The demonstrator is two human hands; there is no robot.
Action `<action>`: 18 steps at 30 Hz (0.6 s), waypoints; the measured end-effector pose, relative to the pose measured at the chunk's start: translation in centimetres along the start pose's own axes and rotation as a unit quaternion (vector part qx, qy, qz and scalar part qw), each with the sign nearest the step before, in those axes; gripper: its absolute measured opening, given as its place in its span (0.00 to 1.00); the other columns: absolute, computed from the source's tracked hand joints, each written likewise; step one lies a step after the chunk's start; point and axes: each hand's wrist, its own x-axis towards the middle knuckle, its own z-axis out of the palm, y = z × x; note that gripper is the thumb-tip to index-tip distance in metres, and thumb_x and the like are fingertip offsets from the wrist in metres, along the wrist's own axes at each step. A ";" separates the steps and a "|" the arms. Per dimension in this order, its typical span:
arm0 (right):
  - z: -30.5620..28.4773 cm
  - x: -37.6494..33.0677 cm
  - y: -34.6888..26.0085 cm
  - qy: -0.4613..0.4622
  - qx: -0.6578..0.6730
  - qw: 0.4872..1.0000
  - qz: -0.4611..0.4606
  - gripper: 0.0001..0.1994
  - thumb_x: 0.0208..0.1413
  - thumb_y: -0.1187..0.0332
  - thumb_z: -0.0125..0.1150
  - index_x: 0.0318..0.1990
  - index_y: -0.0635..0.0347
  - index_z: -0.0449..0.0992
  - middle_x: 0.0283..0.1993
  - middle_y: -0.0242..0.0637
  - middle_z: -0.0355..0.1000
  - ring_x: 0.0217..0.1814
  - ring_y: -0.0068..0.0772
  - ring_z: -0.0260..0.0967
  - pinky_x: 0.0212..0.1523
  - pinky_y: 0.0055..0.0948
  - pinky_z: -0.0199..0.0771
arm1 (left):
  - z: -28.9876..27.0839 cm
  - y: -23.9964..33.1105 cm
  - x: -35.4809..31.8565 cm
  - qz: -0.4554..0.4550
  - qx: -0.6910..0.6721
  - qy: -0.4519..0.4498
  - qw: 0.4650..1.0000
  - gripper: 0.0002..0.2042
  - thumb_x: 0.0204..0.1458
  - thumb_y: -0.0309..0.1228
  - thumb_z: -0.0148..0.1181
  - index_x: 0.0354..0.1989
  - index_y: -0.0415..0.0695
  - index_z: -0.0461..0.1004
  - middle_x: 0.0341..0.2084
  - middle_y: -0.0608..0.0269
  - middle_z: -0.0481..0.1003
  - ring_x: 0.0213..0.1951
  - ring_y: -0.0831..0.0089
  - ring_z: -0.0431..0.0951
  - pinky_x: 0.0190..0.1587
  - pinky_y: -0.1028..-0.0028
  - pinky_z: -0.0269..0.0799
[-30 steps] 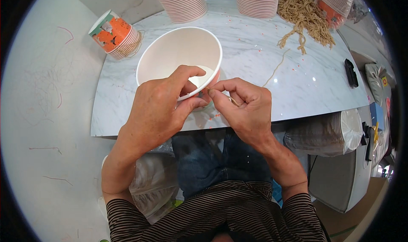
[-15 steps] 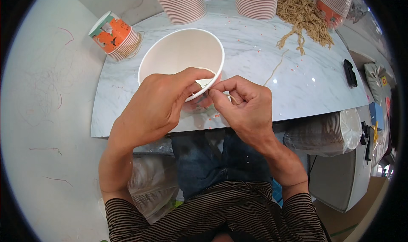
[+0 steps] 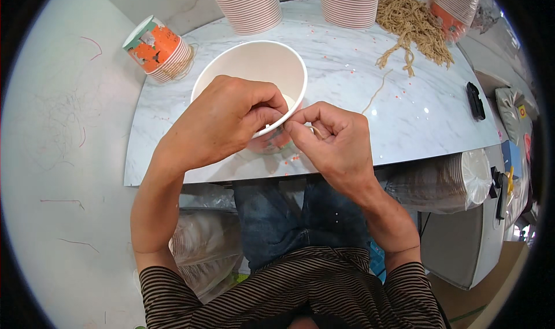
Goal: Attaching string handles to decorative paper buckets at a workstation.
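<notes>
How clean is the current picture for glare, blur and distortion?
Head view: bright lighting, with small white glare spots on the marbled tabletop; head view: left hand and right hand without obvious motion blur; head view: reflections on the plastic-wrapped cup stack, and fisheye picture blackening toward the sides.

Bucket (image 3: 263,57): paper-like, smooth, matt inside; string (image 3: 377,92): rough, fibrous twine; string pile (image 3: 411,25): coarse fibre, matt; tabletop (image 3: 399,129): marble-look, smooth, glossy; cup stack (image 3: 245,8): paper-like, finely ridged; wrapping (image 3: 478,179): thin clear plastic, crinkled, shiny; shirt (image 3: 306,283): cloth, matt; jeans (image 3: 272,219): worn denim; wall (image 3: 58,121): smooth, scribble-marked
</notes>
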 end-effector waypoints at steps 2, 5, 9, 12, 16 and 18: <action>0.2 0.0 0.3 0.000 0.022 1.000 0.004 0.05 0.58 0.71 0.68 0.34 0.65 0.83 0.17 0.18 0.61 0.21 0.09 0.50 0.21 0.21 0.49 | 0.1 0.1 0.1 -0.003 0.023 -0.001 1.000 0.03 0.60 0.21 0.60 0.38 0.34 0.78 0.24 0.59 0.79 0.27 0.76 0.76 0.33 0.74 0.74; -0.1 0.2 -0.2 0.001 0.023 1.000 -0.007 0.05 0.59 0.72 0.68 0.38 0.65 0.82 0.18 0.16 0.58 0.21 0.09 0.49 0.22 0.21 0.48 | 0.2 0.1 -0.3 0.005 0.022 0.014 1.000 0.03 0.60 0.21 0.59 0.38 0.34 0.76 0.23 0.60 0.78 0.26 0.77 0.75 0.32 0.74 0.73; -0.8 0.2 -0.7 0.027 0.055 0.998 0.003 0.10 0.63 0.71 0.67 0.50 0.64 0.80 0.21 0.15 0.56 0.23 0.09 0.49 0.24 0.19 0.49 | -0.7 -0.5 -1.0 -0.042 -0.023 0.030 0.998 0.03 0.62 0.22 0.58 0.39 0.35 0.76 0.25 0.61 0.79 0.27 0.78 0.75 0.32 0.76 0.73; -0.7 0.3 -1.4 0.020 0.032 0.999 -0.032 0.13 0.63 0.72 0.67 0.53 0.64 0.80 0.20 0.17 0.57 0.22 0.10 0.52 0.24 0.20 0.53 | -1.6 -0.7 -1.6 -0.093 -0.077 0.054 0.991 0.04 0.65 0.23 0.56 0.38 0.35 0.75 0.28 0.63 0.79 0.28 0.80 0.75 0.32 0.77 0.73; 0.3 1.1 -2.1 -0.030 -0.041 0.996 -0.073 0.17 0.62 0.71 0.68 0.56 0.65 0.80 0.20 0.27 0.67 0.23 0.14 0.60 0.25 0.20 0.62 | -2.5 -0.4 -2.4 -0.106 -0.093 0.094 0.986 0.04 0.67 0.24 0.55 0.40 0.37 0.74 0.31 0.63 0.80 0.30 0.81 0.75 0.33 0.78 0.73; 0.5 1.8 -2.1 -0.042 -0.071 0.994 -0.077 0.15 0.61 0.70 0.68 0.53 0.66 0.82 0.20 0.28 0.68 0.22 0.14 0.62 0.24 0.21 0.63 | -2.8 -0.1 -2.8 -0.103 -0.103 0.109 0.983 0.04 0.67 0.24 0.55 0.40 0.37 0.74 0.32 0.63 0.80 0.31 0.81 0.75 0.34 0.78 0.73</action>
